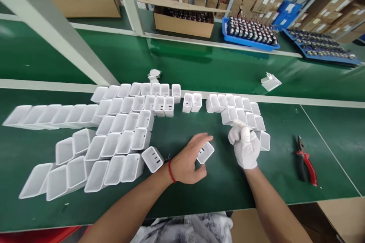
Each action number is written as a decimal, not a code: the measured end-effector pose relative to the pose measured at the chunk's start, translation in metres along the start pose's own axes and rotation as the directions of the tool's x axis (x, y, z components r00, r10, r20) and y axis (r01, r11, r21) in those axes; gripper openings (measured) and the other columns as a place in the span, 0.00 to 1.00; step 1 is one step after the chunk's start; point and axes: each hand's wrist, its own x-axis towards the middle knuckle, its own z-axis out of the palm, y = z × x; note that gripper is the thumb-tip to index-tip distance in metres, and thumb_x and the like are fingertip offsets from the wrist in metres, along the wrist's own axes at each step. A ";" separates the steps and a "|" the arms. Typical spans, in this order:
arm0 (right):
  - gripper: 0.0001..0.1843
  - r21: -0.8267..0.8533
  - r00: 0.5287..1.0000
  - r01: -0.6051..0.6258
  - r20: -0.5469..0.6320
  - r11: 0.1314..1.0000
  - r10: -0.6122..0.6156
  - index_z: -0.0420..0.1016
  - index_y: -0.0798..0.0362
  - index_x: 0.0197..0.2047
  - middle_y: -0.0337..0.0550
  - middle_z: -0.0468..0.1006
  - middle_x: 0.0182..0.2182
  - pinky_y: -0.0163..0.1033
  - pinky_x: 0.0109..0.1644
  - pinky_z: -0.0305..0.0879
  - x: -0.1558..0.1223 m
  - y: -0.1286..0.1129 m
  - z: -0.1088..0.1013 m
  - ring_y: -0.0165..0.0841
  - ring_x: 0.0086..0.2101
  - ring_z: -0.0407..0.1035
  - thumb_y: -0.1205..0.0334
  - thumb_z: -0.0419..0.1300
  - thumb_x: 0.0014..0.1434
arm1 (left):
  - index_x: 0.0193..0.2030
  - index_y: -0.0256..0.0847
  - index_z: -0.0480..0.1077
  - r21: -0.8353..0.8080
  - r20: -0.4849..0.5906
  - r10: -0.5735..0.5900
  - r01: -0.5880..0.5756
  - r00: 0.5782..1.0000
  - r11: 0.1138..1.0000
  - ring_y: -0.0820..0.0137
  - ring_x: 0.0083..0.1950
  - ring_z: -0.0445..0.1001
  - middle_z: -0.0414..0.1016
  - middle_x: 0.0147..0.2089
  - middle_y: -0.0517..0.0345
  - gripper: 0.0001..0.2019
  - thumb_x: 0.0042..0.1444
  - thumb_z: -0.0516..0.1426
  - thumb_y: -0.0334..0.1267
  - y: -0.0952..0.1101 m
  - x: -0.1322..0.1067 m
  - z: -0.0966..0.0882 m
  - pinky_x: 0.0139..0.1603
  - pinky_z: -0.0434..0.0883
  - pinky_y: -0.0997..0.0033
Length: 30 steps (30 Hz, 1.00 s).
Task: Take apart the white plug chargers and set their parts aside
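My bare left hand [190, 159], with a red string at the wrist, curves its spread thumb and fingers around a white plastic casing [206, 154]. Slots show inside this casing; I cannot tell whether the fingers press on it. My right hand [245, 145] wears a white glove, its fingers curled together at the near edge of a small group of white casings [229, 115]. What those fingers hold, if anything, is hidden. One casing [264, 141] stands partly behind the glove. Left of my left hand, a slotted casing [153, 159] leans beside rows of open-topped casings [116, 143].
Red-handled pliers [305, 161] lie at the right. Two casings [192, 102] stand at the back middle. A white adapter-like piece [270, 81] rests against the green back panel. Blue trays [251, 36] of parts and cardboard boxes [184, 22] fill the shelf. A slanted post [57, 26] rises left.
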 end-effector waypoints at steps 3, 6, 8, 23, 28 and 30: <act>0.17 0.029 0.999 -0.021 -0.029 0.999 0.021 0.74 0.52 0.44 0.32 0.55 0.20 0.33 0.21 0.50 0.002 -0.002 0.001 0.25 0.19 0.53 0.48 0.55 0.64 | 0.67 0.40 0.50 -0.001 -0.010 -0.028 0.028 1.000 1.000 0.56 0.66 0.60 0.62 0.63 0.42 0.34 0.53 0.55 0.30 -0.002 -0.001 0.002 0.65 0.63 0.50; 0.17 -0.095 0.995 -0.066 -0.079 0.993 0.059 0.76 0.52 0.43 0.33 0.60 0.21 0.33 0.20 0.53 0.005 -0.016 0.005 0.25 0.19 0.55 0.47 0.58 0.61 | 0.67 0.38 0.49 0.045 -0.069 -0.125 0.128 0.990 0.991 0.55 0.64 0.63 0.62 0.63 0.40 0.35 0.56 0.59 0.40 -0.006 -0.001 0.009 0.63 0.66 0.52; 0.16 -0.330 0.997 -0.063 -0.069 0.942 0.043 0.77 0.52 0.42 0.37 0.68 0.24 0.35 0.25 0.61 0.012 -0.033 0.012 0.28 0.23 0.63 0.49 0.62 0.57 | 0.67 0.39 0.50 0.088 -0.131 -0.178 0.190 0.975 0.978 0.54 0.62 0.65 0.64 0.61 0.41 0.38 0.54 0.62 0.44 -0.007 -0.001 0.014 0.61 0.67 0.50; 0.34 -0.958 0.899 0.208 0.267 0.198 0.348 0.79 0.59 0.46 0.59 0.79 0.45 0.43 0.50 0.66 0.192 -0.027 0.236 0.49 0.49 0.72 0.35 0.57 0.53 | 0.68 0.29 0.50 0.240 -0.130 -0.140 0.168 0.982 0.956 0.48 0.54 0.66 0.67 0.54 0.37 0.42 0.46 0.57 0.40 -0.007 -0.004 0.021 0.61 0.64 0.47; 0.24 -0.984 0.872 0.162 0.175 0.069 0.456 0.78 0.58 0.28 0.58 0.81 0.32 0.44 0.43 0.68 0.201 -0.006 0.263 0.49 0.41 0.75 0.42 0.66 0.46 | 0.69 0.29 0.50 0.217 -0.150 -0.148 0.178 0.978 0.960 0.47 0.54 0.66 0.67 0.55 0.36 0.44 0.45 0.58 0.42 -0.015 -0.003 0.030 0.62 0.63 0.46; 0.20 -0.986 0.874 0.147 0.165 0.074 0.458 0.77 0.58 0.26 0.58 0.80 0.31 0.44 0.41 0.68 0.200 -0.004 0.259 0.48 0.40 0.76 0.47 0.68 0.45 | 0.68 0.30 0.52 0.186 -0.169 -0.159 0.190 0.973 0.964 0.47 0.54 0.67 0.68 0.55 0.36 0.43 0.45 0.58 0.43 -0.017 -0.002 0.031 0.62 0.63 0.46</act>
